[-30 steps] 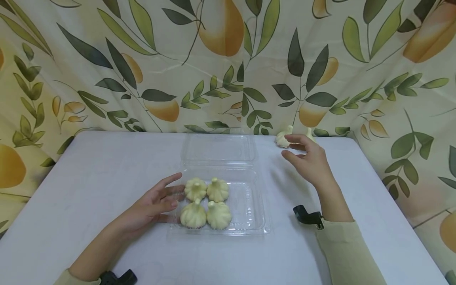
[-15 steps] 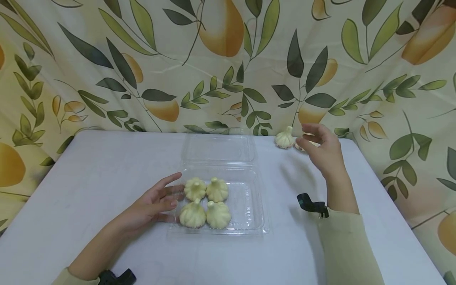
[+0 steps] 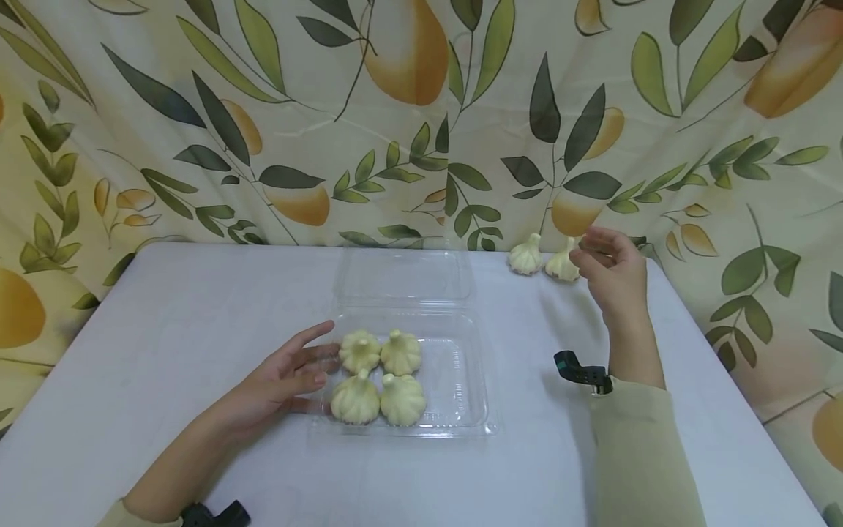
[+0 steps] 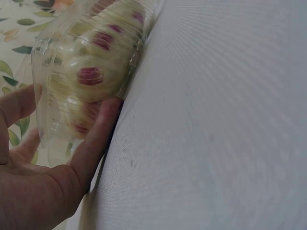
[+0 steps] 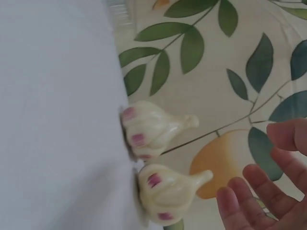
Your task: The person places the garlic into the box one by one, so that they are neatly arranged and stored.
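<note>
A clear plastic clamshell container (image 3: 457, 377) lies with its lid (image 3: 403, 277) folded back on the table. Several garlic bulbs (image 3: 403, 400) fill its left side in two rows. My left hand (image 3: 279, 384) rests against the container's left wall, fingers spread; the left wrist view shows a fingertip (image 4: 111, 106) low at the wall beside the garlic. At the table's far right stand two more bulbs, a left one (image 3: 525, 255) and a right one (image 3: 562, 263). Just right of the latter hovers my right hand (image 3: 617, 282), fingers loosely bent and holding nothing. Gaps show between its fingers and both bulbs in the right wrist view.
White cloth covers the table (image 3: 217, 307). A printed leaf-and-fruit curtain (image 3: 395, 176) hangs straight behind its far edge, close to the two loose bulbs. Black wrist cameras (image 3: 582, 372) sit at both sleeves.
My right hand has moved rightward, from in front of the two loose bulbs to beside the right one, uncovering both. The left hand, container and bulbs have stayed put.
</note>
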Demonstrator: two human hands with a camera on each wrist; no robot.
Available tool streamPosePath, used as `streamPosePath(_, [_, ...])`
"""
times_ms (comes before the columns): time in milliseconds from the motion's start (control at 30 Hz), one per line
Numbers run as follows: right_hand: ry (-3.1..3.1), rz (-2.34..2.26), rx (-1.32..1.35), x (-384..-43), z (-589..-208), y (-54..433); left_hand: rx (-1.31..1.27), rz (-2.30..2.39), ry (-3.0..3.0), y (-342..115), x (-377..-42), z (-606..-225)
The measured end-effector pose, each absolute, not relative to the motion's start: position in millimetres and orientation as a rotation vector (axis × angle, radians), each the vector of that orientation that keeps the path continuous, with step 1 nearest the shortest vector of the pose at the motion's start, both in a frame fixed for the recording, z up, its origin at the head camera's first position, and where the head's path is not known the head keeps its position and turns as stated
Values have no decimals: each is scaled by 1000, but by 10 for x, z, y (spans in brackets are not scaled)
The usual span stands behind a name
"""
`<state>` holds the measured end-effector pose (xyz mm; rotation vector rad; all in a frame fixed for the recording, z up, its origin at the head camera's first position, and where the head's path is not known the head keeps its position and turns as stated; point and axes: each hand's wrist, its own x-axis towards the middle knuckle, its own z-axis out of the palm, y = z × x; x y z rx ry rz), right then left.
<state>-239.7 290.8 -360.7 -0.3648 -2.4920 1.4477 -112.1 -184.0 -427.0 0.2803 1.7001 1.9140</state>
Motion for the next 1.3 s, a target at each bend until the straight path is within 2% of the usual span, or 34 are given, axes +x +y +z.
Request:
streamPosePath(767, [-2523, 1472, -495, -2444, -3759, 3037, 285, 1921, 1715, -1842, -1117, -4300])
streamPosePath(1300, [-2658, 1485, -357, -2457, -3889, 3063, 278, 1918, 1716, -1830, -1122, -4280])
